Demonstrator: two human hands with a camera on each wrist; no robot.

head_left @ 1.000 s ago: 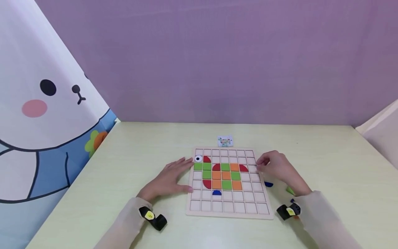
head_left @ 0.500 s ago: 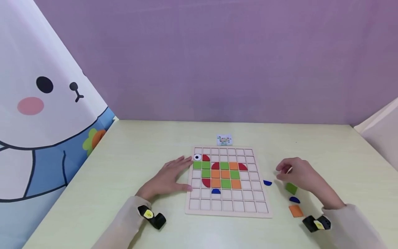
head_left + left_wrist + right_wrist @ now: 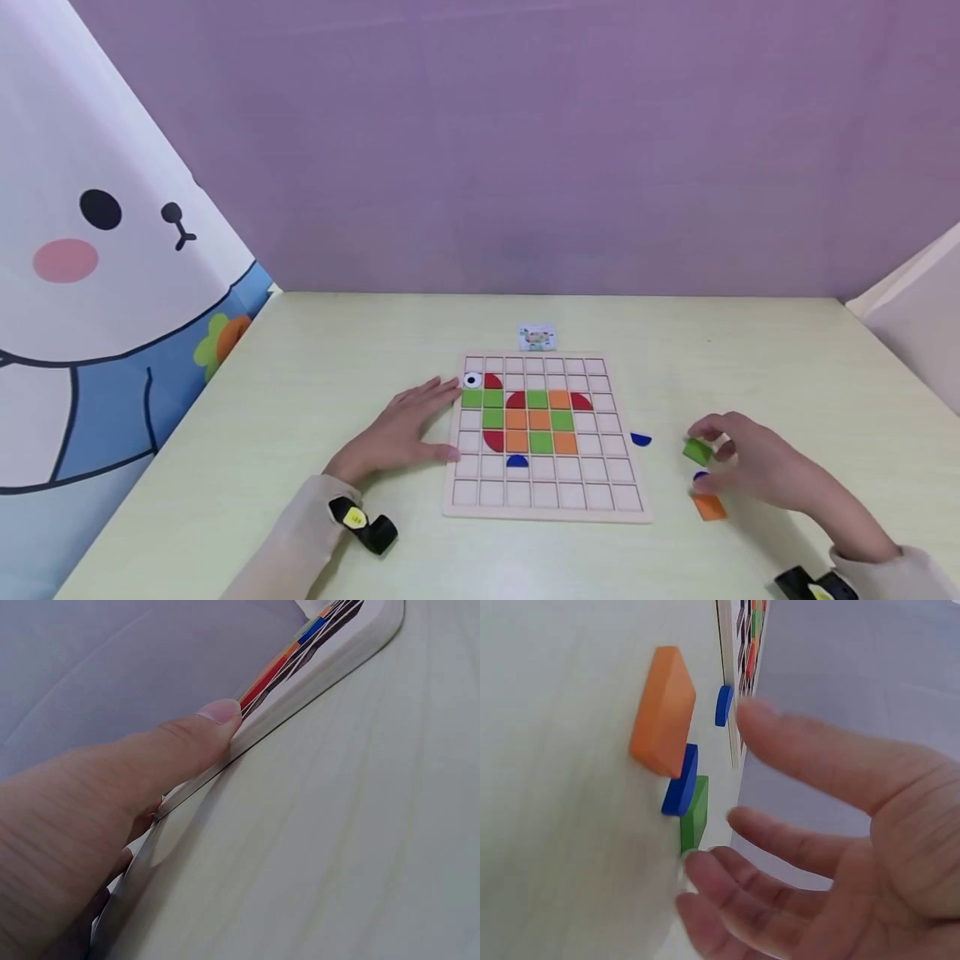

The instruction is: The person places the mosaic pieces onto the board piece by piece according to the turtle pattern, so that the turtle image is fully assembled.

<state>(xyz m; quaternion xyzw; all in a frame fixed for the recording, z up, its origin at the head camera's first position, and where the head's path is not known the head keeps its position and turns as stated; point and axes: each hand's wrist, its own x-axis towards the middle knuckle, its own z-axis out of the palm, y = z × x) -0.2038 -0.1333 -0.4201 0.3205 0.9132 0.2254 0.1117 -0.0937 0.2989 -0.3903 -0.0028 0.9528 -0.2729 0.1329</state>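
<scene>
My left hand (image 3: 397, 429) lies spread at the left edge of a pale wooden grid board (image 3: 483, 495). In the left wrist view its thumb presses against the board's rim. Green, orange and red pieces, an eye piece (image 3: 472, 380) and a blue half-round piece (image 3: 517, 461) sit in the grid. Off to the right, my right hand (image 3: 765, 467) hovers with loosely bent fingers beside a green block (image 3: 697, 452), a blue half-round piece (image 3: 681, 782) and an orange block (image 3: 665, 712). The right wrist view shows a gap between its thumb and fingers, holding nothing.
Just right of the board lies another blue half-round piece (image 3: 641, 439). A small picture card (image 3: 537, 337) is behind the board on the pale table (image 3: 360, 333). A purple cloth backdrop (image 3: 525, 167) rises at the table's far edge.
My right hand has moved from the board's right edge rightward and toward me, to the loose pieces. The left hand stays at the board's left edge.
</scene>
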